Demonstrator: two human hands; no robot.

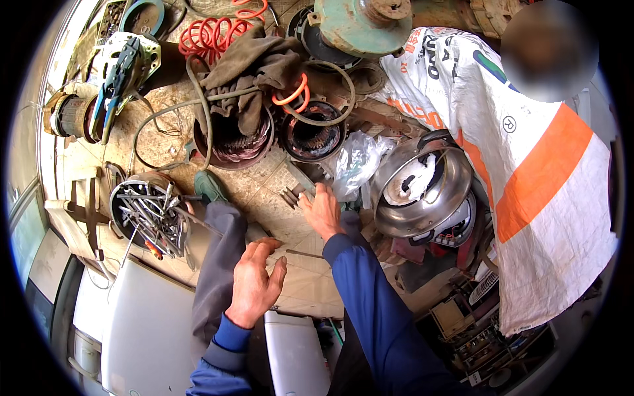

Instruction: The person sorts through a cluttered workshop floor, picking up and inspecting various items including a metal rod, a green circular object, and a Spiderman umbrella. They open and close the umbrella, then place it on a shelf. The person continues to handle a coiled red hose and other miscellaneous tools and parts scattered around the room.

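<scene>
My left hand (258,279) hangs above the tiled floor (297,235) with its fingers apart and nothing in it. Farther forward, my right hand (322,210) reaches down beside a few short dark metal pieces (292,196) and a flat grey metal piece (300,177); its fingertips hide whether it grips anything. Just past it lies a clear plastic bag (357,161). Two round motor stators with copper windings stand ahead, one (313,132) in the middle and one (233,153) partly covered by a brown cloth (257,74).
A bucket of wrenches and other tools (148,213) stands left. To the right are a steel pan (446,198) and a large white woven sack (515,148). A hose (200,119), a coiled red hose (208,39), pliers (116,84) and a green motor housing (361,29) lie ahead.
</scene>
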